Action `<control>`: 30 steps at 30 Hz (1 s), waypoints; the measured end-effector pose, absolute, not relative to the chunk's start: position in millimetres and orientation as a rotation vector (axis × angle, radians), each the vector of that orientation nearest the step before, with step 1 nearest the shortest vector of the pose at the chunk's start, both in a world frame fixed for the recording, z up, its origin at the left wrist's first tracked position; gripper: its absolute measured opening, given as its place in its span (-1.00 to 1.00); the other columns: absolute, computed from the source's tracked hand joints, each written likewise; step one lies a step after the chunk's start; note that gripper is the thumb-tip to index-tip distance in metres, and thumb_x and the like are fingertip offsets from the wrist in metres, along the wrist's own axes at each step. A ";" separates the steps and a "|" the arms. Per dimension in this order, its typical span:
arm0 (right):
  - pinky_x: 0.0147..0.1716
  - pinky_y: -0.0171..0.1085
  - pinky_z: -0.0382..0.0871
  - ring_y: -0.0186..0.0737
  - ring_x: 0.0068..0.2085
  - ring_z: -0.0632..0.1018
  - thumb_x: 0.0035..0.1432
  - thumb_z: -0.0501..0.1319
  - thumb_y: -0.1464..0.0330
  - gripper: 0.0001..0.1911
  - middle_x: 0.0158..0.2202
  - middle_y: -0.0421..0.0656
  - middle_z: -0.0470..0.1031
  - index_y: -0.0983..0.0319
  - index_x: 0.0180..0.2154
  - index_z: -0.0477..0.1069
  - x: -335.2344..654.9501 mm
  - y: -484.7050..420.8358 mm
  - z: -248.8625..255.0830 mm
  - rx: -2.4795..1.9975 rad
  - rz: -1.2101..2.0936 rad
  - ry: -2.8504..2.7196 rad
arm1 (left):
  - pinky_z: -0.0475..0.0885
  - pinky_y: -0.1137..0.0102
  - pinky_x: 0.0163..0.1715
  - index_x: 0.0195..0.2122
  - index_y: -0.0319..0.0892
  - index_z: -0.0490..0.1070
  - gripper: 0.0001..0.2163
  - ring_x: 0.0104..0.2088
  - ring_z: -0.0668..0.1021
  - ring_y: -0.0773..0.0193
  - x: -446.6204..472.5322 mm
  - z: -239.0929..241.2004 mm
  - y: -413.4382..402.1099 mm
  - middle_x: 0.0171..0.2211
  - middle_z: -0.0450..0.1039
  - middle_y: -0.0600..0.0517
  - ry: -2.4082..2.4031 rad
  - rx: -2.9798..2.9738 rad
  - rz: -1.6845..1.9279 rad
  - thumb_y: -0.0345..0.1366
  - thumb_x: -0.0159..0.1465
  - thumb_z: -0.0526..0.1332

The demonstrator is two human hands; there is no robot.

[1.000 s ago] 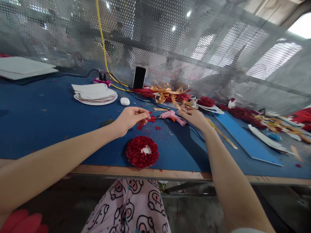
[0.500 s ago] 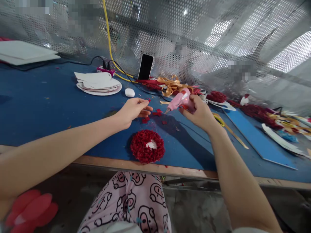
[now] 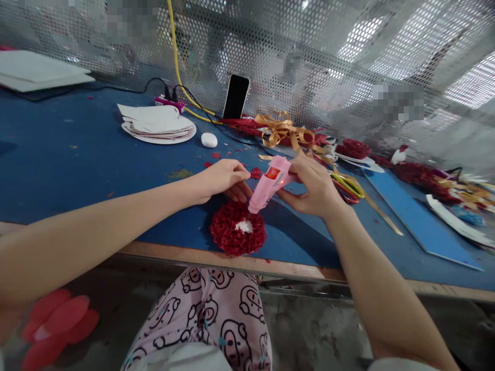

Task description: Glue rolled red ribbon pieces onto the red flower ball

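My right hand (image 3: 313, 188) is wrapped around the handle of a pink glue gun (image 3: 270, 180), which tilts nozzle-down. Its tip is over the white centre of a round, dark-red ruffled piece (image 3: 237, 232) lying near the table's front edge. Whether the tip touches it, I cannot tell. My left hand (image 3: 228, 180) is just above the far side of this piece, thumb and forefinger pinched together. A small red scrap seen in that pinch earlier is now mostly hidden by the fingers. Loose red scraps (image 3: 256, 172) lie beyond the fingertips.
A stack of white cut-outs (image 3: 158, 126), a white rounded case (image 3: 209, 139) and a propped phone (image 3: 236, 97) are at the back. Gold ribbon (image 3: 284, 129), scissors (image 3: 350, 185) and a blue board (image 3: 421, 216) are right. A perforated metal screen (image 3: 247, 46) borders the table.
My right hand has brought the glue gun left and down, from above the table to the ruffled piece's centre. My left hand has shifted slightly right, closer to the piece.
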State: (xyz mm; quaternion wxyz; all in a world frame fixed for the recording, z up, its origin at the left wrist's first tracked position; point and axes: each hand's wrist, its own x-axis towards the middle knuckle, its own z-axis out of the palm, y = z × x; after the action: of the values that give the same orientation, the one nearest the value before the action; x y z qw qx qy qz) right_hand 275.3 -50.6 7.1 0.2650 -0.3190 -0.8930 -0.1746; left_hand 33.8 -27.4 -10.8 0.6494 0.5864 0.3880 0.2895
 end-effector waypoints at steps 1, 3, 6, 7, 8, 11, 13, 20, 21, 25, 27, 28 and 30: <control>-0.26 -0.15 0.39 -0.11 -0.27 0.56 0.12 0.31 0.27 -0.72 -0.27 -0.11 0.55 0.15 -0.12 0.36 275.7 -50.7 7.2 -0.842 -0.475 -2.411 | 0.43 0.41 -0.51 -0.31 -0.14 0.29 -0.89 -0.57 0.59 0.25 33.7 -11.1 -27.4 -0.50 0.60 -0.02 0.879 1.336 0.651 -0.29 0.32 0.21; -0.25 -0.14 0.39 -0.11 -0.28 0.56 0.12 0.31 0.29 -0.71 -0.28 -0.13 0.56 0.14 -0.11 0.37 276.3 -50.9 7.8 -0.803 -0.492 -2.412 | 0.43 0.41 -0.51 -0.31 -0.14 0.30 -0.89 -0.56 0.59 0.25 33.4 -11.4 -27.3 -0.49 0.60 -0.02 0.876 1.342 0.650 -0.29 0.32 0.22; -0.23 -0.13 0.39 -0.10 -0.26 0.57 0.13 0.30 0.30 -0.71 -0.27 -0.14 0.56 0.12 -0.08 0.38 276.3 -51.8 9.4 -0.799 -0.497 -2.420 | 0.42 0.42 -0.52 -0.30 -0.15 0.30 -0.89 -0.57 0.59 0.26 33.0 -11.2 -27.9 -0.49 0.60 -0.02 0.871 1.352 0.658 -0.29 0.30 0.23; -0.22 -0.12 0.40 -0.09 -0.25 0.58 0.14 0.29 0.30 -0.71 -0.27 -0.14 0.57 0.12 -0.07 0.39 276.0 -52.2 10.0 -0.806 -0.495 -2.421 | 0.41 0.42 -0.52 -0.30 -0.15 0.30 -0.89 -0.57 0.59 0.26 33.0 -11.0 -28.3 -0.49 0.60 -0.03 0.871 1.354 0.659 -0.29 0.30 0.23; -0.21 -0.12 0.40 -0.09 -0.24 0.58 0.14 0.29 0.30 -0.72 -0.27 -0.14 0.57 0.11 -0.08 0.39 275.7 -52.5 10.5 -0.810 -0.496 -2.421 | 0.41 0.42 -0.51 -0.30 -0.15 0.30 -0.89 -0.56 0.59 0.26 33.0 -10.7 -28.7 -0.48 0.60 -0.03 0.873 1.354 0.660 -0.29 0.30 0.23; -0.20 -0.10 0.41 -0.09 -0.24 0.59 0.15 0.27 0.32 -0.73 -0.27 -0.14 0.58 0.11 -0.08 0.39 274.6 -53.5 11.9 -0.790 -0.517 -2.432 | 0.42 0.39 -0.49 -0.31 -0.15 0.31 -0.89 -0.56 0.59 0.23 33.3 -10.0 -29.5 -0.49 0.60 -0.04 0.885 1.348 0.664 -0.28 0.28 0.25; -0.20 -0.10 0.42 -0.10 -0.23 0.59 0.15 0.27 0.35 -0.73 -0.26 -0.14 0.59 0.10 -0.07 0.38 274.2 -54.2 12.5 -0.761 -0.522 -2.442 | 0.41 0.39 -0.49 -0.32 -0.15 0.31 -0.89 -0.56 0.59 0.22 33.5 -10.1 -29.4 -0.50 0.59 -0.03 0.894 1.350 0.661 -0.29 0.29 0.24; -0.19 -0.09 0.43 -0.08 -0.21 0.61 0.18 0.26 0.29 -0.81 -0.23 -0.13 0.62 0.09 -0.13 0.42 274.5 -55.5 13.7 -0.792 -0.525 -2.436 | 0.37 0.43 -0.54 -0.34 -0.13 0.29 -0.86 -0.57 0.59 0.26 33.3 -12.0 -27.5 -0.54 0.57 0.01 0.875 1.352 0.653 -0.28 0.27 0.27; -0.19 -0.09 0.43 -0.08 -0.21 0.61 0.18 0.26 0.29 -0.81 -0.24 -0.13 0.62 0.10 -0.13 0.43 274.7 -55.4 13.8 -0.780 -0.530 -2.431 | 0.37 0.44 -0.54 -0.34 -0.13 0.29 -0.85 -0.57 0.59 0.26 33.1 -12.0 -27.6 -0.54 0.57 0.01 0.876 1.354 0.649 -0.28 0.26 0.28; -0.18 -0.10 0.43 -0.11 -0.20 0.61 0.18 0.26 0.34 -0.79 -0.24 -0.15 0.62 0.09 -0.11 0.42 275.4 -55.4 13.8 -0.700 -0.523 -2.409 | 0.41 0.40 -0.51 -0.32 -0.13 0.31 -0.86 -0.56 0.60 0.22 32.9 -12.7 -27.4 -0.52 0.59 -0.01 0.894 1.366 0.651 -0.27 0.25 0.29; -0.18 -0.11 0.42 -0.12 -0.21 0.61 0.17 0.25 0.36 -0.77 -0.24 -0.16 0.61 0.09 -0.10 0.42 275.7 -55.6 14.1 -0.693 -0.527 -2.404 | 0.42 0.40 -0.51 -0.32 -0.13 0.32 -0.87 -0.56 0.60 0.22 33.1 -13.7 -26.8 -0.52 0.59 -0.01 0.897 1.374 0.652 -0.27 0.25 0.27; -0.18 -0.11 0.42 -0.12 -0.21 0.61 0.16 0.25 0.37 -0.77 -0.24 -0.17 0.61 0.09 -0.10 0.41 275.7 -55.8 14.4 -0.697 -0.533 -2.404 | 0.41 0.41 -0.52 -0.31 -0.13 0.31 -0.88 -0.56 0.60 0.23 33.3 -14.2 -26.4 -0.52 0.59 0.00 0.898 1.376 0.652 -0.27 0.26 0.26; -0.19 -0.11 0.42 -0.12 -0.21 0.61 0.16 0.24 0.39 -0.77 -0.24 -0.17 0.61 0.09 -0.11 0.41 275.5 -56.3 15.1 -0.701 -0.541 -2.408 | 0.41 0.43 -0.53 -0.31 -0.13 0.31 -0.88 -0.57 0.59 0.25 33.6 -15.0 -25.8 -0.52 0.59 0.00 0.901 1.378 0.654 -0.27 0.25 0.26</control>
State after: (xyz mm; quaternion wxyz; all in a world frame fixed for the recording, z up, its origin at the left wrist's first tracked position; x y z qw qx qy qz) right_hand 275.5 -56.3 15.1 0.2842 -0.2621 -0.8998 -0.2021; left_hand 33.6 -25.8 -15.0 0.6329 0.6023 0.3937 0.2859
